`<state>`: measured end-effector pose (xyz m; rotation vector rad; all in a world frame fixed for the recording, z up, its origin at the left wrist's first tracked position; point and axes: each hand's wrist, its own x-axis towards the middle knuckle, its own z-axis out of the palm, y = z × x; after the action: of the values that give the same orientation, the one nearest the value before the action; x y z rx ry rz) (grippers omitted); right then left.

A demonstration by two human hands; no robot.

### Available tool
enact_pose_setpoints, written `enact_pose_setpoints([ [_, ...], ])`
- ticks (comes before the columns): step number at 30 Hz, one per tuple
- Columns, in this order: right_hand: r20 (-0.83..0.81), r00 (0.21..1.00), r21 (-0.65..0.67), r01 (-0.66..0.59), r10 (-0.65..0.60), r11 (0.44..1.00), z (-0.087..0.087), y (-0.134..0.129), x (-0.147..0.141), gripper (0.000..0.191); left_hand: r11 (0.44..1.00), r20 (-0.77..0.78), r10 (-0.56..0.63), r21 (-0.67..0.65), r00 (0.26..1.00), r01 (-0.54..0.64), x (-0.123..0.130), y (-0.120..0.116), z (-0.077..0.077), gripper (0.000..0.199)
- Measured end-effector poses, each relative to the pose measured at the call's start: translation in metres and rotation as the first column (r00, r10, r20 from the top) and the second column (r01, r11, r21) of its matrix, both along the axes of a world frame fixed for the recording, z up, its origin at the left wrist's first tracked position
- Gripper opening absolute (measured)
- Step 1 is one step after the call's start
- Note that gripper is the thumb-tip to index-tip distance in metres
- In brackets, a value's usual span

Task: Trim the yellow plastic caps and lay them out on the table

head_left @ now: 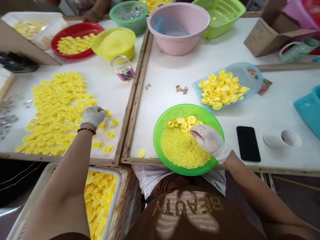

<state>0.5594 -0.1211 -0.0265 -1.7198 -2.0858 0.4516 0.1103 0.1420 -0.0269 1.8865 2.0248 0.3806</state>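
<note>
My left hand [93, 116], in a white glove with bare fingertips, is closed at the right edge of a wide spread of yellow cup-shaped pieces [57, 113]; what its fingertips hold, if anything, is hidden. My right hand [208, 140], gloved the same way, reaches into a green bowl [160, 116] with its fingers pinched beside several yellow cups [192, 120]. Small yellow granules [183, 150] fill the lower part of that bowl. Whatever lies between the right fingertips is too small to tell. A blue scoop [252, 86] heaped with yellow cups [222, 88] lies beyond the bowl.
A wooden divider [136, 90] splits the table. Around it stand a glass jar [123, 69], yellow bowl [113, 43], red tray [77, 30] and pink basin [175, 43]. A phone [248, 143] and white cup [282, 138] are at right. Another person's hand [91, 16] is at the back.
</note>
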Motion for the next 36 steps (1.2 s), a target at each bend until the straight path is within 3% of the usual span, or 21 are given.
enact_pose_setpoints([
  [3,0.13,0.991,-0.029,0.02,-0.016,0.999,0.01,0.016,-0.001,0.021,0.998,-0.096,0.024,-0.053,0.995,-0.029,0.007,0.012,-0.003,0.018],
  [6,0.313,0.95,-0.055,0.016,0.002,0.998,0.015,0.043,-0.016,0.019,0.999,-0.13,0.031,-0.014,0.991,-0.034,0.024,0.005,0.001,0.011],
  [9,0.493,0.868,-0.089,-0.008,0.051,0.996,0.012,0.073,-0.039,0.021,0.989,-0.071,-0.052,0.135,0.996,0.061,0.059,-0.023,0.011,0.014],
  [12,0.567,0.821,-0.136,0.013,0.067,0.991,0.008,0.093,-0.05,0.02,0.923,0.035,-0.261,0.301,0.965,0.239,0.11,-0.069,0.02,0.023],
  [14,0.578,0.815,-0.14,0.034,0.054,0.99,0.01,0.097,-0.047,0.022,0.854,0.152,-0.451,0.36,0.879,0.376,0.147,-0.102,0.022,0.025],
  [16,0.532,0.847,-0.094,0.037,0.019,0.995,0.016,0.091,-0.038,0.021,0.814,0.274,-0.56,0.359,0.782,0.457,0.18,-0.131,0.02,0.026],
  [19,0.234,0.972,-0.002,-0.007,0.007,1.0,0.025,0.069,-0.023,0.019,0.796,0.473,-0.6,0.274,0.645,0.54,0.216,-0.159,0.012,0.032],
  [21,-0.011,0.999,0.018,-0.039,0.039,0.999,0.027,0.051,-0.017,0.02,0.79,0.585,-0.57,0.195,0.578,0.582,0.23,-0.168,0.008,0.032],
  [23,-0.085,0.996,-0.014,-0.019,0.018,1.0,0.024,0.032,-0.014,0.021,0.812,0.692,-0.474,0.105,0.544,0.573,0.233,-0.172,0.007,0.031],
  [26,0.153,0.988,-0.169,0.034,-0.008,0.985,0.014,0.007,-0.019,0.025,0.869,0.836,-0.223,-0.063,0.502,0.49,0.227,-0.176,0.01,0.046],
  [28,0.299,0.95,-0.291,0.004,0.087,0.957,0.005,-0.005,-0.027,0.027,0.879,0.877,-0.076,-0.166,0.475,0.447,0.221,-0.18,0.014,0.055],
  [30,0.3,0.937,-0.374,-0.057,0.179,0.926,-0.002,-0.013,-0.036,0.027,0.876,0.887,0.008,-0.229,0.462,0.424,0.218,-0.184,0.017,0.056],
  [33,0.119,0.982,-0.434,-0.079,0.144,0.897,-0.007,-0.013,-0.04,0.029,0.873,0.879,0.033,-0.257,0.476,0.415,0.22,-0.188,0.016,0.053],
  [35,-0.133,0.991,-0.402,-0.058,0.004,0.914,-0.005,-0.009,-0.036,0.034,0.882,0.859,-0.018,-0.228,0.511,0.413,0.223,-0.19,0.013,0.047],
  [36,-0.307,0.948,-0.375,-0.038,-0.085,0.926,-0.002,-0.006,-0.034,0.038,0.884,0.843,-0.058,-0.206,0.535,0.421,0.224,-0.191,0.011,0.044],
])
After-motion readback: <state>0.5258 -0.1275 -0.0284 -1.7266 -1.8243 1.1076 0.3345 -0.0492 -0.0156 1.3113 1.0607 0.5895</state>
